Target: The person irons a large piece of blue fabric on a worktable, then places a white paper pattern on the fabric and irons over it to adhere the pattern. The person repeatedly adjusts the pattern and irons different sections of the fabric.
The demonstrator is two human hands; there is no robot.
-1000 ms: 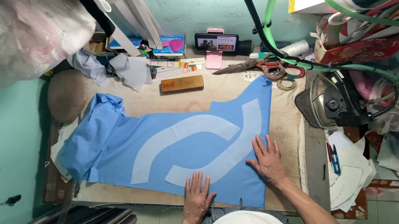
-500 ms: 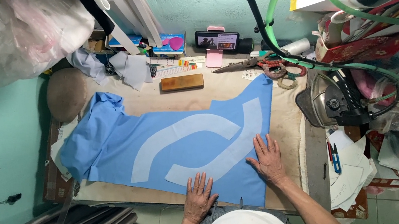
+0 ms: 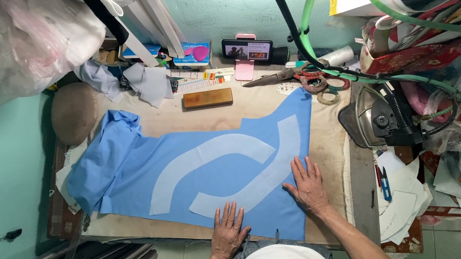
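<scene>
Hands (image 3: 229, 232) (image 3: 307, 185) flat along blue fabric's (image 3: 131, 163) near edge.

One head-worn camera looks steeply down from above onto the worktable (image 3: 250, 101), wall at the top

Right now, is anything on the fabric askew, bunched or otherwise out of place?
The blue fabric lies flat under both hands, left hand and right hand, but its far-left end is rumpled and folded up. The two pale curved pieces lie flat. Nothing looks spilled or damaged.
</scene>
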